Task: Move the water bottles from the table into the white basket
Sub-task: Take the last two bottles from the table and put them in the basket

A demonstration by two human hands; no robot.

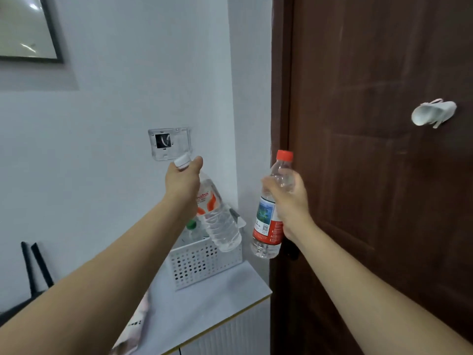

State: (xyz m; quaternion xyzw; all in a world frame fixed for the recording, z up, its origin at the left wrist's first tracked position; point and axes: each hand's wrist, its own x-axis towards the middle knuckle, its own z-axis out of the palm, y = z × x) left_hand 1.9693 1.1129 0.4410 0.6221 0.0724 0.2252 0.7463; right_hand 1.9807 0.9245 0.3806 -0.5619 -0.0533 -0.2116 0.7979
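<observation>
My left hand (183, 181) grips a clear white-capped bottle (220, 221) by its neck, tilted, with its base hanging over the white basket (202, 265). My right hand (286, 201) holds a red-capped bottle (268, 221) with a red and white label, upright, in the air to the right of the basket. The perforated basket stands at the far end of the white table (217, 301) against the wall. Inside it a green-capped bottle (191, 224) shows, partly hidden by my left forearm.
A dark brown door (384, 149) with a white hook fills the right side, close to the table's right edge. Printed paper (138, 321) lies on the table's left part. A wall socket frame (169, 143) sits above the basket. Black antennas (35, 267) stand at lower left.
</observation>
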